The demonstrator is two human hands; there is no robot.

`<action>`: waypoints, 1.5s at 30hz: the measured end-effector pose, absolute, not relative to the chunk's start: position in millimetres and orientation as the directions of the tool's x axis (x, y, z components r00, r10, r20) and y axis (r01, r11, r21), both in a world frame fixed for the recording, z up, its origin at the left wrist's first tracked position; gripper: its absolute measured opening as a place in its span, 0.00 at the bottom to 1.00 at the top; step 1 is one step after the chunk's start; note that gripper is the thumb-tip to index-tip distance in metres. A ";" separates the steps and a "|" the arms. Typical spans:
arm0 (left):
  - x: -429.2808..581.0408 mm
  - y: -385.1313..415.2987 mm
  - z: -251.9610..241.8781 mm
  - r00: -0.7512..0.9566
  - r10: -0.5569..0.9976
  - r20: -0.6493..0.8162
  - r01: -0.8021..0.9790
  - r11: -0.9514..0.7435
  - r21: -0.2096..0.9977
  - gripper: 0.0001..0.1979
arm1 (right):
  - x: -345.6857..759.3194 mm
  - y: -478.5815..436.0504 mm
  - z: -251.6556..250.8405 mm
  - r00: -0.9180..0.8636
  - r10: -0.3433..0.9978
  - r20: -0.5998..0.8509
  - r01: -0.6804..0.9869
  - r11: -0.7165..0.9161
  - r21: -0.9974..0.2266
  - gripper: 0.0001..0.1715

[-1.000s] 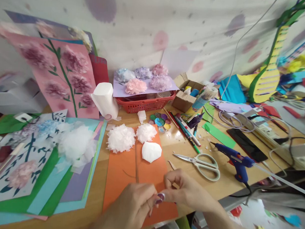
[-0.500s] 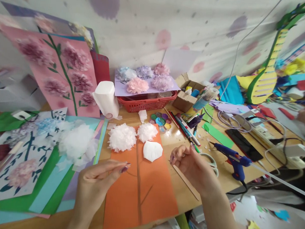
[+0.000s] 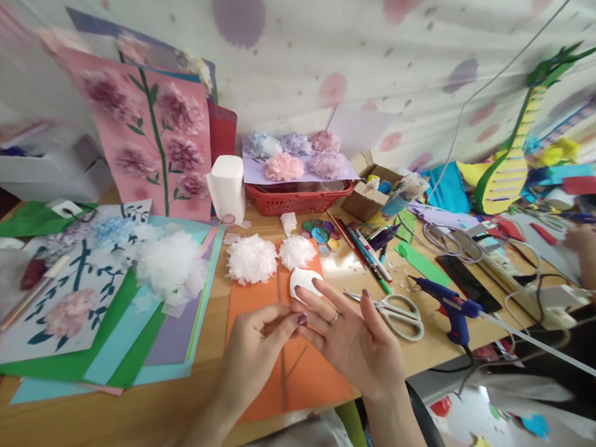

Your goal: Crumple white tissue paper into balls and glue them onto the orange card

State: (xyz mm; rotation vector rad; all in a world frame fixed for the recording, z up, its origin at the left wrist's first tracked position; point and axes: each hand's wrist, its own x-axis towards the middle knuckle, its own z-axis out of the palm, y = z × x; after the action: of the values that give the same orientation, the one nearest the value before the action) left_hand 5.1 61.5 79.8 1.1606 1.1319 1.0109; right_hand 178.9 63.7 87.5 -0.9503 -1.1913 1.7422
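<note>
My right hand [image 3: 359, 343] is turned palm up with its fingers spread, holding nothing that I can see. Close against its fingers, my left hand [image 3: 262, 343] has thumb and fingertips pinched together; whatever is between them is hidden or too small to name. Both hands are over an orange sheet [image 3: 244, 300] with a dark line drawn like a stem. Two fluffy white paper flowers [image 3: 252, 258] sit at the sheet's upper end. Just beyond my right fingers lies a rounded white paper piece [image 3: 300, 281], partly covered by them.
Scissors [image 3: 407, 318] and a blue glue gun [image 3: 446, 300] lie at right, near a phone [image 3: 467, 281] and cables. White tissue [image 3: 167, 264] rests on coloured paper at left. Behind stand a paper roll [image 3: 227, 188] and a red basket [image 3: 299, 201]. Another person's hand [image 3: 588, 243] shows far right.
My hands have come together over the orange sheet. The right hand has moved left and its curled fingers have spread out, uncovering the scissors. The left hand stays pinched.
</note>
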 end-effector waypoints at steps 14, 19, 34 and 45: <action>-55.5 61.1 68.8 0.083 0.996 0.033 0.377 -0.062 0.924 0.16 | 217.3 79.9 65.5 -0.086 0.990 0.108 0.332 0.130 -0.934 0.18; -22.4 96.4 51.3 0.442 0.897 0.023 0.478 -0.258 0.840 0.16 | 192.5 99.6 35.3 -0.368 0.911 0.186 0.724 0.407 -0.557 0.26; -14.0 119.8 28.9 0.456 0.890 -0.011 0.444 -0.217 0.869 0.15 | 196.7 110.0 16.4 -0.464 0.867 0.181 0.626 0.466 -0.625 0.25; -20.7 95.7 51.0 0.236 0.963 -0.134 0.096 0.114 0.989 0.09 | 178.7 60.4 59.8 -0.240 0.969 -0.051 0.250 0.011 -0.968 0.37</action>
State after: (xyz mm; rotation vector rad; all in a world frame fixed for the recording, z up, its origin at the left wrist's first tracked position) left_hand -20.7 95.7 51.0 1.2804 1.1420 0.8986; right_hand 178.7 60.4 59.8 -1.2834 -1.5738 1.2775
